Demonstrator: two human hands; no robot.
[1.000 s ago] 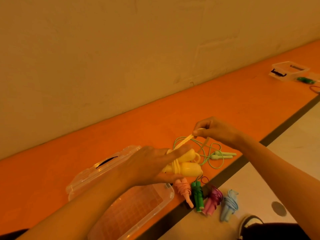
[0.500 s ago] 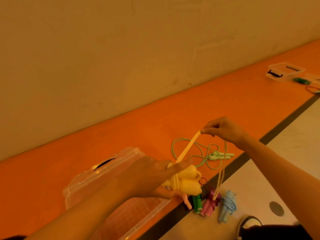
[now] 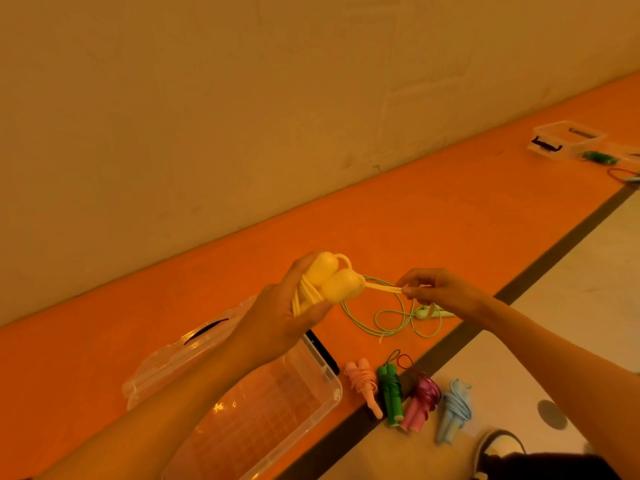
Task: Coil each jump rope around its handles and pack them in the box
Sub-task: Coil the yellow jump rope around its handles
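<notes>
My left hand (image 3: 284, 317) grips the yellow jump rope (image 3: 332, 280) by its two handles, raised above the orange floor with several turns of cord wound round them. My right hand (image 3: 433, 289) pinches the short loose end of the yellow cord, stretched taut to the right of the handles. A clear plastic box (image 3: 308, 410) stands open and empty below my left forearm. Coiled pink (image 3: 363, 382), green (image 3: 391, 393), magenta (image 3: 420, 400) and blue (image 3: 453, 408) ropes lie in a row right of the box. A light green rope (image 3: 398, 317) lies uncoiled on the floor beneath my right hand.
The box's clear lid (image 3: 173, 355) lies on the floor behind the box. A second clear box (image 3: 568, 140) with a green rope (image 3: 599, 157) beside it sits far right by the wall. A dark stripe (image 3: 554, 251) divides orange floor from pale floor. My shoe (image 3: 498, 445) shows at bottom right.
My left hand lifted the yellow handles up and away from the box. The cord between my hands grew much shorter, and my right hand came closer to the handles.
</notes>
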